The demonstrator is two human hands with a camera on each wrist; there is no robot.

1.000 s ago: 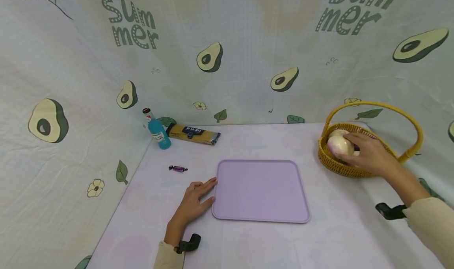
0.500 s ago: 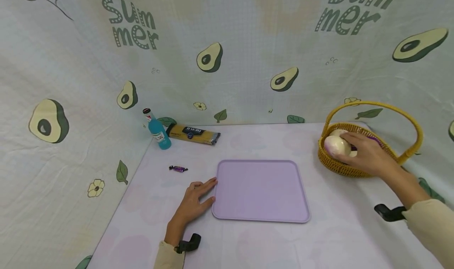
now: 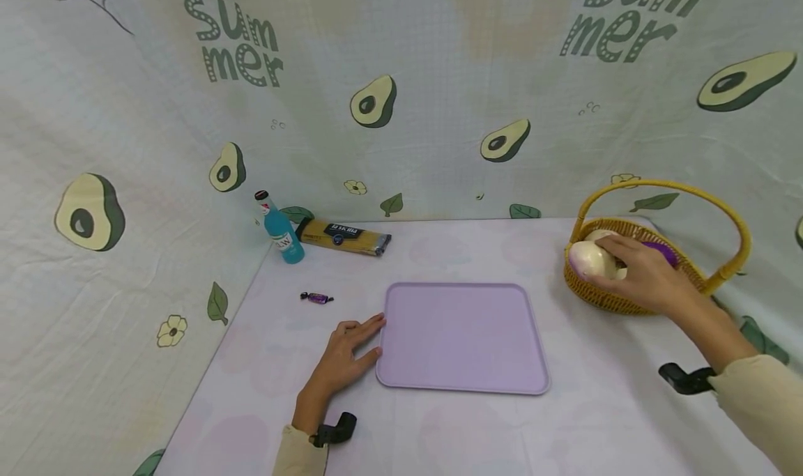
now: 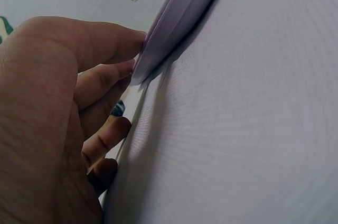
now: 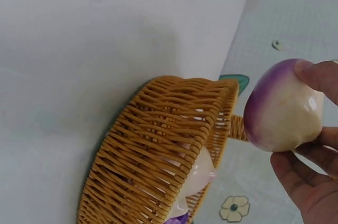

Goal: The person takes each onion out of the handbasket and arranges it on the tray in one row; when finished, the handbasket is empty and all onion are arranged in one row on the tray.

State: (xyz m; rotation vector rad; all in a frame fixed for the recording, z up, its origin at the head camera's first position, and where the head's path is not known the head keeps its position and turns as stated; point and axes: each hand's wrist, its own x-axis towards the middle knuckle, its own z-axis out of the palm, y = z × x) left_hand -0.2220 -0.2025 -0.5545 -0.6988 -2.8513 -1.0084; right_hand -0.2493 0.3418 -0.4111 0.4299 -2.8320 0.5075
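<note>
In my right hand (image 3: 643,270) is a round, glossy white turnip (image 5: 285,105) with a purple side. The thumb and fingers grip it, and in the right wrist view it is above the rim of the wicker basket (image 5: 153,145). Inside the basket lie another white vegetable (image 5: 199,174) and a purple thing (image 3: 661,251), both partly hidden. My left hand (image 3: 343,356) rests at the left edge of the lilac tray (image 3: 464,340), its fingertips and thumb touching the rim.
A blue bottle (image 3: 284,232) stands at the back left, beside a yellow pasta packet (image 3: 343,239). In front of them lies a small purple wrapped candy (image 3: 316,298). The basket's tall arched handle (image 3: 721,215) rises over its opening. A printed cloth (image 3: 439,113) hangs behind the table.
My right hand has shifted slightly left in the basket area with the turnip, and more of the purple thing behind it shows. The left hand and tray stay put.
</note>
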